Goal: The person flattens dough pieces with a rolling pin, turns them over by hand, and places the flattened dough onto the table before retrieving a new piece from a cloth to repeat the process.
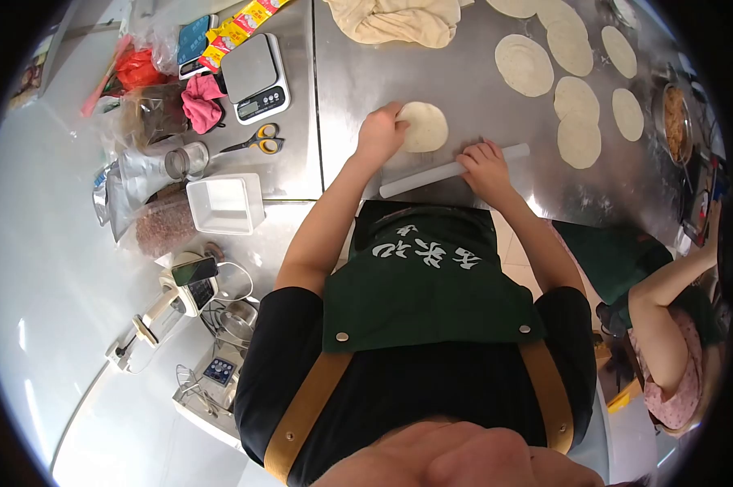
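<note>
A small flat round of dough (425, 127) lies on the metal table in front of me. My left hand (381, 134) pinches its left edge, thumb on top. To the right, my right hand (486, 169) lies over a white rolling pin (419, 180), its fingers bent across the pin. The pin sits at a slant near the table's front edge, just below the dough round.
Several rolled dough rounds (524, 65) are spread at the right, some overlapping. A cloth-like cream heap (399, 20) sits at the back. Left are a kitchen scale (262, 97), scissors (262, 140) and a white tub (253, 203). A bowl of filling (674, 122) stands beside another person's arm (666, 304).
</note>
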Demonstrator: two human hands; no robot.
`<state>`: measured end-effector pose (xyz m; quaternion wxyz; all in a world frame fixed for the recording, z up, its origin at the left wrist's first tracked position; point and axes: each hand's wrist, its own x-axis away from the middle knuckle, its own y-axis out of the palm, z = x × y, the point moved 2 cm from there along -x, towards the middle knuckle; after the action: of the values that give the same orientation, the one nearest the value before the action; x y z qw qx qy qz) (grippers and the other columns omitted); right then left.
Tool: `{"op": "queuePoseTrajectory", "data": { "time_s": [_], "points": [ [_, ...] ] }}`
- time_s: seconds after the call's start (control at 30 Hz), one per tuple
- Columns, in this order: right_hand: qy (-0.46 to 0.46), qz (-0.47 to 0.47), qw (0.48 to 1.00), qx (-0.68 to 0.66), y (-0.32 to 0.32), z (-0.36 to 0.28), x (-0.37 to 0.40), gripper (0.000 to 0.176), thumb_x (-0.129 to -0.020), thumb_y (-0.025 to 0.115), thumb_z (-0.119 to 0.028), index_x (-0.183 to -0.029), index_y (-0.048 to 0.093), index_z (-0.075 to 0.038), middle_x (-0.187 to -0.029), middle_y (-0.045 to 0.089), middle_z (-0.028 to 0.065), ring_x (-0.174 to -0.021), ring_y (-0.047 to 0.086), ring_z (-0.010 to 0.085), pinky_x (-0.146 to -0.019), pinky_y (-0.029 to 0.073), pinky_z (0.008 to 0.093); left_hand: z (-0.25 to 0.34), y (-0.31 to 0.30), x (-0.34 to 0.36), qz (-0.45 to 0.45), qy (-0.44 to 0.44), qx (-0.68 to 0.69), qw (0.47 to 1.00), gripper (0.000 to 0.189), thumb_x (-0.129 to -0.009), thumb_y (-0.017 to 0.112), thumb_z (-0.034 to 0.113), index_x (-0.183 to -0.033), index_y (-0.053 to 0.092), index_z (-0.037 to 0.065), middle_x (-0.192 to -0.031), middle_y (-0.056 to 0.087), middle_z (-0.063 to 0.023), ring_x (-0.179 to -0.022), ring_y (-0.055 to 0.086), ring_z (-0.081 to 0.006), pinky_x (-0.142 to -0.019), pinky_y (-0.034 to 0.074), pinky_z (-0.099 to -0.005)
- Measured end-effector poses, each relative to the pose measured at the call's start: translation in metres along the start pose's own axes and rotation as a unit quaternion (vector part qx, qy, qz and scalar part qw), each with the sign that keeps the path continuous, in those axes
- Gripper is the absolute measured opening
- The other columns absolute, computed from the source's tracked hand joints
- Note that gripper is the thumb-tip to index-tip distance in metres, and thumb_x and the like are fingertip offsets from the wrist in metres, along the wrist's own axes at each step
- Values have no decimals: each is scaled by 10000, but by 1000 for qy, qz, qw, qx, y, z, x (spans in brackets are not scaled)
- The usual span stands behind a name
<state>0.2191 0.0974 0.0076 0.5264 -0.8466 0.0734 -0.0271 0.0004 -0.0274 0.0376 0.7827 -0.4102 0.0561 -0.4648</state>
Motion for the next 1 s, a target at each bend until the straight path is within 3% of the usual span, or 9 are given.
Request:
{"op": "queuePoseTrajectory", "data": {
  "time_s": [0.1,0.33,0.43,0.53,0.73,0.83,1.0],
  "points": [
    [-16,12,1000,-9,-16,-1,-14,363,-643,776,-172,-974,637,-123,-991,578,20,-1033,522,233,-1034,366,425,-39,19,1,-8,-28,-19,999,196,-793,651,99,-965,619,11,-924,648,-208,-871,626,-385,-754,503,-451],
    [-65,16,998,-10,-13,11,-72,348,-711,755,-249,-1001,626,-108,-1027,578,42,-1021,519,253,-965,381,424,-57,23,3,20,-10,77,997,232,-799,653,103,-1012,635,13,-936,649,-207,-876,629,-375,-777,504,-426],
    [-3,26,1000,-5,-3,9,-82,373,-797,688,-292,-1099,600,-91,-1186,552,79,-1119,496,293,-1000,363,448,-64,27,4,23,-1,66,998,291,-822,643,140,-1088,636,23,-913,674,-163,-805,662,-277,-744,520,-360],
    [53,107,991,65,11,3,-94,459,-845,616,-339,-1220,564,-78,-1365,483,102,-1248,442,307,-1064,317,462,-61,26,5,19,-12,71,997,292,-833,636,143,-1096,637,18,-925,677,-161,-814,664,-276,-752,521,-355],
    [80,71,989,104,18,-9,-62,511,-856,572,-299,-1308,522,-66,-1438,430,124,-1321,399,307,-1100,278,487,-54,23,0,15,-43,130,990,308,-853,631,162,-1127,640,23,-944,690,-157,-821,665,-242,-765,515,-334],
    [75,81,984,139,19,-6,-99,535,-845,578,-316,-1317,517,-72,-1447,423,121,-1327,395,306,-1104,275,489,-49,23,-8,16,-61,170,983,302,-856,630,164,-1122,648,22,-942,695,-153,-834,664,-220,-771,512,-325],
    [91,77,983,139,26,-6,-75,531,-873,547,-308,-1342,492,-64,-1469,395,134,-1328,397,308,-1103,276,490,-52,29,-24,11,-43,146,988,304,-854,628,169,-1125,656,33,-938,697,-152,-834,666,-219,-773,512,-322]
  ]
}}
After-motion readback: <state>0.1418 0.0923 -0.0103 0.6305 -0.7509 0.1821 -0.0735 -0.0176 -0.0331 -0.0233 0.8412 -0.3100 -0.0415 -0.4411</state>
